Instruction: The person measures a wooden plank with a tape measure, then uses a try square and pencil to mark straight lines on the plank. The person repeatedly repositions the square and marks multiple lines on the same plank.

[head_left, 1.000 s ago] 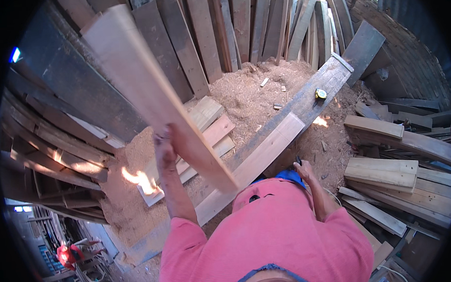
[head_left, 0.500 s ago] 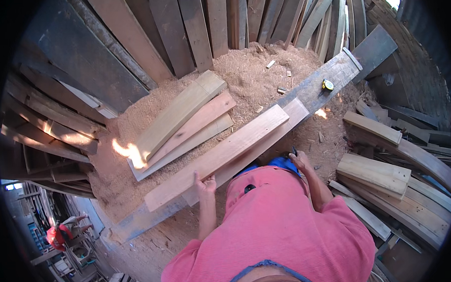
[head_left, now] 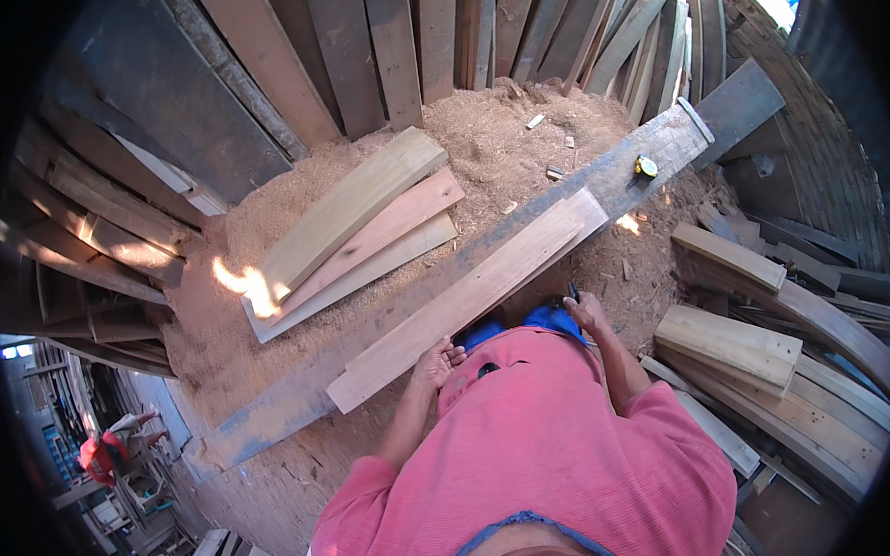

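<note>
A pale pinkish board point(head_left: 465, 297) lies along the long grey plank, stacked over another board point(head_left: 588, 210) whose end shows at the right. My left hand point(head_left: 438, 362) is beside its near edge by my shirt, fingers loosely curled and apart, with nothing visible in them. Near my right hip, my right hand point(head_left: 590, 315) is closed around a small dark slender thing point(head_left: 574, 291); its kind is too small to make out. A yellow and black tape measure point(head_left: 646, 167) rests on the plank's right part.
The long grey plank point(head_left: 273, 413) runs diagonally before me. Beyond it, several boards point(head_left: 364, 207) lie on sawdust point(head_left: 499, 129). Upright planks point(head_left: 344, 56) lean at the back. Stacked timber point(head_left: 727, 347) is close at my right. A person in red point(head_left: 100, 457) is far left.
The upper pinkish board has shifted toward me and to the right, now lying over the lower one. My left hand has let go of it and drawn back. The right hand has barely moved.
</note>
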A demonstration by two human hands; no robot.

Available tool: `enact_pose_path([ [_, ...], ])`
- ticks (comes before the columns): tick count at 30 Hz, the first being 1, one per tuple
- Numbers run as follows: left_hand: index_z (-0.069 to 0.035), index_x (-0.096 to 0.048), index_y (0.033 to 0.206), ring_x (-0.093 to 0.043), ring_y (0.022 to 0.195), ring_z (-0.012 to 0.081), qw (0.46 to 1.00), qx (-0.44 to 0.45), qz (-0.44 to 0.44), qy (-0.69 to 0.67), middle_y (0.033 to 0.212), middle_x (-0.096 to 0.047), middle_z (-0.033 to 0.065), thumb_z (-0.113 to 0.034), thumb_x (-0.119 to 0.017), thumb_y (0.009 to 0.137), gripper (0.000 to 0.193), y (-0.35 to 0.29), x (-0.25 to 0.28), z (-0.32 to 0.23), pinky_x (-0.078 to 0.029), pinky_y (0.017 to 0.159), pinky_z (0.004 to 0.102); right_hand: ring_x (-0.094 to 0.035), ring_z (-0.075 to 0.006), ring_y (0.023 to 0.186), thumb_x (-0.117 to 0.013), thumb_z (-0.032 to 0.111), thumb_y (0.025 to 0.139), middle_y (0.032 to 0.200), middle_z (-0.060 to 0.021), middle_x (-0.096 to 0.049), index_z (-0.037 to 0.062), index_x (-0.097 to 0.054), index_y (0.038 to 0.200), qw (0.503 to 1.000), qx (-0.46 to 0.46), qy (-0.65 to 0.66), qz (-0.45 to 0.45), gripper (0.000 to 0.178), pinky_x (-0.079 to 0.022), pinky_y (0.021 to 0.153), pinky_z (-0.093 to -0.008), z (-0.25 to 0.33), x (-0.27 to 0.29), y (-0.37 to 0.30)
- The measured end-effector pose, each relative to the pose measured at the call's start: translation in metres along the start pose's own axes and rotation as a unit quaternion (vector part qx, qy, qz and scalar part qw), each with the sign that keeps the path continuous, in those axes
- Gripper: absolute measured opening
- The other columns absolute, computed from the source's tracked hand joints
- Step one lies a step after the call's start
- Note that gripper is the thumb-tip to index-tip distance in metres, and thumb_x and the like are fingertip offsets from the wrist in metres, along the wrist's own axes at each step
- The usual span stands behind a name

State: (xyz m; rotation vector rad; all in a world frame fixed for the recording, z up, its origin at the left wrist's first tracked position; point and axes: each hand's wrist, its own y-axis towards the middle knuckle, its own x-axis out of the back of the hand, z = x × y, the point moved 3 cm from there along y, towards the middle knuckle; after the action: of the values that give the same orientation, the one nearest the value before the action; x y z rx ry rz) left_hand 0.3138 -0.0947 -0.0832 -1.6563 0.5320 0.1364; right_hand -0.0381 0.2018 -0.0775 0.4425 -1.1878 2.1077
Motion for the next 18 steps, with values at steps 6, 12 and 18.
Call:
enact_pose_path([
  [6, -0.005, -0.066, 0.121, -0.08, 0.096, 0.0375, 0.782, -0.145, -0.051, 0.604, 0.095, -0.082, 0.0138, -0.044, -0.082, 0.101, 0.047, -0.025, -0.091, -0.048, -0.065, 0.093, 0.0525, -0.068, -0.0204, 0.072, -0.071, 0.042, 0.108, 0.086, -0.0081, -0.077, 0.0043, -0.078, 0.098, 0.974, -0.074, 0.206, -0.058, 0.04, -0.052, 0.064, -0.041, -0.009, 0.0, -0.012],
  [12, 0.0, -0.056, 0.153, -0.078, 0.113, 0.0381, 0.583, -0.341, 0.066, 0.735, 0.121, -0.079, 0.0242, -0.037, -0.086, 0.097, 0.073, -0.021, -0.227, -0.058, -0.06, 0.104, 0.0485, -0.051, -0.0036, 0.063, -0.072, 0.038, 0.112, 0.085, 0.0057, -0.066, 0.0127, -0.078, 0.119, 0.843, -0.104, 0.527, -0.022, 0.027, -0.043, 0.053, -0.0239, 0.034, 0.02, -0.036],
  [18, -0.006, -0.036, 0.174, -0.074, 0.132, 0.0395, 0.539, -0.373, 0.234, 0.718, 0.139, -0.074, 0.0279, -0.023, -0.081, 0.099, 0.089, 0.005, -0.315, -0.02, -0.056, 0.114, 0.0502, -0.046, -0.001, 0.062, -0.072, 0.034, 0.112, 0.08, 0.01, -0.059, 0.0135, -0.079, 0.116, 0.841, -0.049, 0.538, 0.034, 0.022, -0.037, 0.052, -0.0236, 0.103, 0.027, -0.045],
])
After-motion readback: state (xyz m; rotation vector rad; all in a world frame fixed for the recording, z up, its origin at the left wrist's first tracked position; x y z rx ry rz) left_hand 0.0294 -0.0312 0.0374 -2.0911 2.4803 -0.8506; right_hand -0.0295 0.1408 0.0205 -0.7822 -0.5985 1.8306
